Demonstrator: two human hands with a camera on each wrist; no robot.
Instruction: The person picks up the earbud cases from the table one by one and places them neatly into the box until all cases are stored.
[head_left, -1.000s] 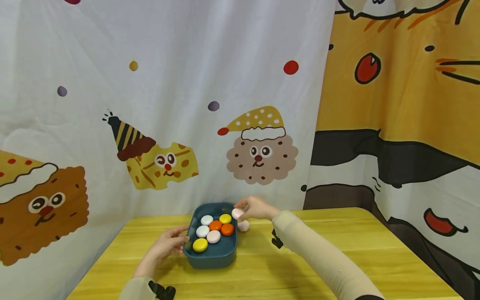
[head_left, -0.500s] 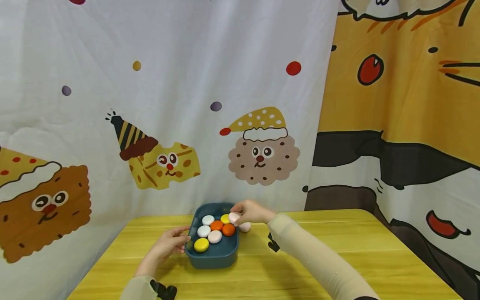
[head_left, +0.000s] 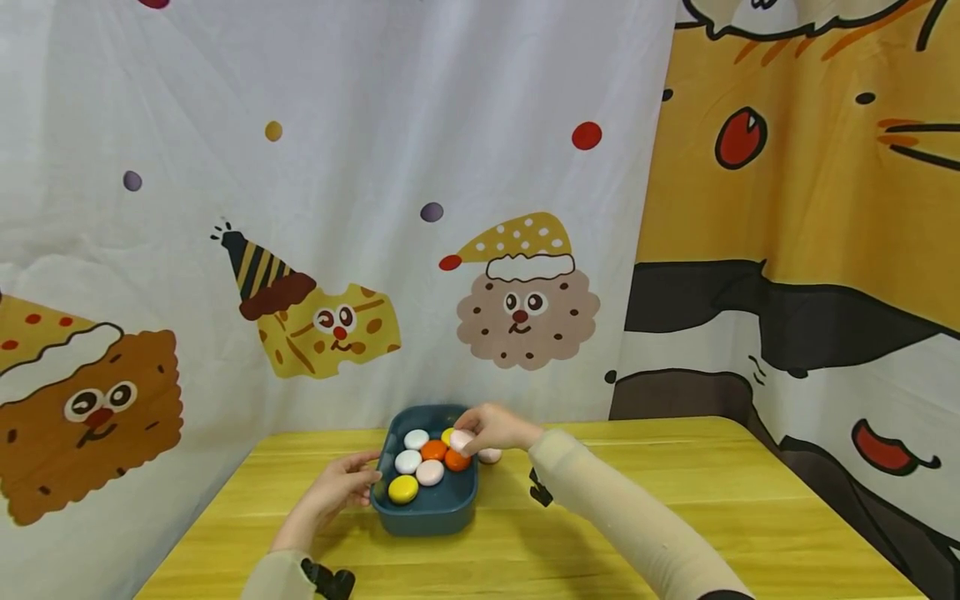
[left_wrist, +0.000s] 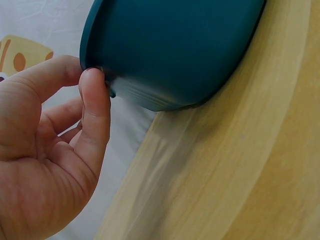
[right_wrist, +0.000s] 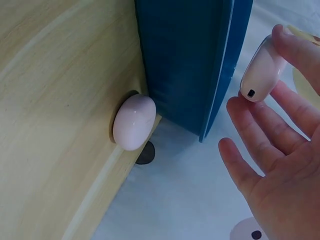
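My left hand point(head_left: 341, 485) pinches the left rim of a dark blue rounded box point(head_left: 427, 523) between thumb and fingers. In the left wrist view the thumb point(left_wrist: 95, 95) lies against the outer wall, just under the rim. Inside the box lie several smooth, rounded discs, among them a yellow disc point(head_left: 402, 489), an orange disc point(head_left: 433, 450) and a white disc point(head_left: 408, 462). My right hand point(head_left: 501, 427) pinches a pale pink disc point(head_left: 461, 442) over the box's right side, partly hiding a yellow and an orange disc. Another pale pink disc point(right_wrist: 135, 122) rests on the table against the box's outer right side.
The box stands near the far edge of a yellow wood-grain table point(head_left: 600, 517). Right behind that edge hangs a white curtain point(head_left: 337, 100) with cartoon prints. An orange, black and white printed curtain point(head_left: 712, 192) runs along the right.
My right hand has moved left with the pink disc, from beyond the box's right rim to over the discs inside. The left hand keeps its hold on the rim.
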